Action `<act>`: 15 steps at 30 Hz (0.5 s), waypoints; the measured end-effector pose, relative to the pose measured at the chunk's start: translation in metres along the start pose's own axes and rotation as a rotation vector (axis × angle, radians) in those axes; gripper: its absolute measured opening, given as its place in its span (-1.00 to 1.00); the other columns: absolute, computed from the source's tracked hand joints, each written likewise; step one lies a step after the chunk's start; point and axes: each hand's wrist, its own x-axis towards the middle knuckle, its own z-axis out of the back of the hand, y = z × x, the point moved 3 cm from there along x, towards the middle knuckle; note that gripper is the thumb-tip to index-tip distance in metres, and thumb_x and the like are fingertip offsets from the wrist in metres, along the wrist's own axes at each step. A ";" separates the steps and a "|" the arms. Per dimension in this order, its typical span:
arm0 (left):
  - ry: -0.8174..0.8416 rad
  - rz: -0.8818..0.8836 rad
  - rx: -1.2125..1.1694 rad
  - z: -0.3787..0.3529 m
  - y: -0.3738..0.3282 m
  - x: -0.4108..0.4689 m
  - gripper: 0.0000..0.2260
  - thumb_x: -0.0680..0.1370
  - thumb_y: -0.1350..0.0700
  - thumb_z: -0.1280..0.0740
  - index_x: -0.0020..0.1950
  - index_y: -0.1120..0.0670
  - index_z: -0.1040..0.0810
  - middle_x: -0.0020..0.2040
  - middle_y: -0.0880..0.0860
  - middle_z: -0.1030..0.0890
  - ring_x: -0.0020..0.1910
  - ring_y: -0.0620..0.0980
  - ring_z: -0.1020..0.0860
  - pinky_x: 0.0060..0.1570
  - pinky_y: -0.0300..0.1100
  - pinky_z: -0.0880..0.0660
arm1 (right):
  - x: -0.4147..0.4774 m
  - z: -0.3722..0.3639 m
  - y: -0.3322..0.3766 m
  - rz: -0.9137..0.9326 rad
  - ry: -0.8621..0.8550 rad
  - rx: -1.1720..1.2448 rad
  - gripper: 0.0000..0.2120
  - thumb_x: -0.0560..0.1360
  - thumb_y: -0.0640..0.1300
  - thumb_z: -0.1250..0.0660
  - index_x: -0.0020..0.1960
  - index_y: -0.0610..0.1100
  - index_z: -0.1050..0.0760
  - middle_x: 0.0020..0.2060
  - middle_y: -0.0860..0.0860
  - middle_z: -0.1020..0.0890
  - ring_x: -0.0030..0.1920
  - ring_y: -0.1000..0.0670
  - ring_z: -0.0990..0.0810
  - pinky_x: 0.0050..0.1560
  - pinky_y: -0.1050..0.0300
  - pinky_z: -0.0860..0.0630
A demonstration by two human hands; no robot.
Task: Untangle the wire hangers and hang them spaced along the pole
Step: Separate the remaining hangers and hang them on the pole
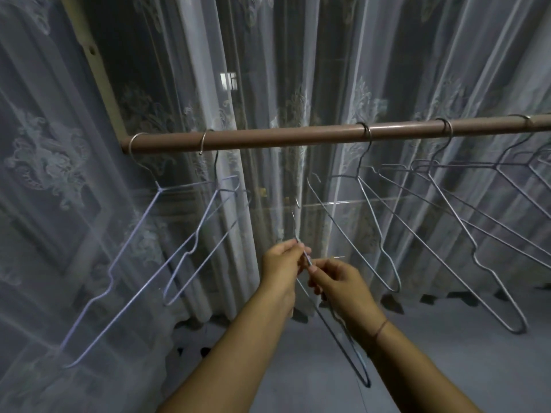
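A brown pole (283,135) runs across the view at chest height. Several wire hangers hang from it: two near its left end (155,216) and more toward the right (387,222). Below the pole's middle, both hands hold one loose wire hanger (337,332) edge-on, its hook pointing up and its body reaching down between my forearms. My left hand (283,263) pinches the hanger's neck just under the hook. My right hand (340,281) pinches the wire slightly lower. Whether a second hanger is caught in the held one is unclear.
Sheer white patterned curtains (298,70) hang close behind the pole. A beige upright post (98,70) meets the pole's left end. A grey floor (447,353) lies below. An open stretch of pole lies between the left pair and the right group.
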 end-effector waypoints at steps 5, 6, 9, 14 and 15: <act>0.022 -0.020 0.131 0.011 0.007 0.003 -0.81 0.56 0.22 -0.26 0.16 0.16 -0.53 -0.23 0.03 -0.57 -0.28 -0.10 -0.49 -0.19 -0.27 -0.42 | 0.008 0.005 -0.016 -0.092 -0.016 0.041 -0.85 0.54 -0.17 -0.23 -0.07 -0.15 -0.56 -0.30 -0.02 -0.58 -0.35 0.11 -0.49 -0.37 0.38 -0.42; 0.035 -0.021 0.177 0.014 0.010 0.005 -0.82 0.55 0.21 -0.28 0.14 0.15 -0.55 -0.24 0.02 -0.57 -0.26 -0.10 -0.49 -0.17 -0.26 -0.43 | 0.012 0.007 -0.016 -0.078 -0.036 0.012 -0.88 0.54 -0.19 -0.22 -0.04 -0.12 -0.54 -0.24 -0.03 -0.60 -0.28 0.09 -0.52 -0.34 0.40 -0.43; 0.073 -0.045 0.272 0.024 0.016 0.012 -0.87 0.53 0.22 -0.30 0.02 0.10 -0.61 -0.27 0.00 -0.55 -0.31 -0.13 -0.46 -0.24 -0.33 -0.41 | 0.023 0.012 -0.016 0.003 -0.067 -0.153 -0.77 0.52 -0.25 -0.24 0.16 -0.17 -0.49 0.02 -0.10 -0.59 -0.03 0.03 -0.54 -0.06 0.28 -0.47; 0.079 -0.147 0.492 0.038 0.020 0.014 -0.78 0.55 0.23 -0.26 -0.18 -0.06 -0.58 -0.09 -0.05 -0.63 -0.04 -0.08 -0.56 0.03 -0.24 -0.44 | 0.031 0.013 -0.023 0.175 -0.018 -0.502 -0.57 0.49 -0.23 -0.27 0.34 -0.07 -0.35 0.26 -0.04 -0.40 0.26 0.04 -0.35 0.29 0.21 -0.23; 0.076 -0.166 0.524 0.040 0.020 0.012 -0.77 0.56 0.22 -0.25 -0.18 -0.08 -0.57 -0.05 -0.05 -0.63 0.02 -0.06 -0.56 0.07 -0.22 -0.44 | 0.031 0.013 -0.025 0.192 -0.016 -0.566 -0.57 0.49 -0.23 -0.26 0.35 -0.06 -0.34 0.30 -0.04 -0.38 0.32 0.00 -0.32 0.32 0.19 -0.20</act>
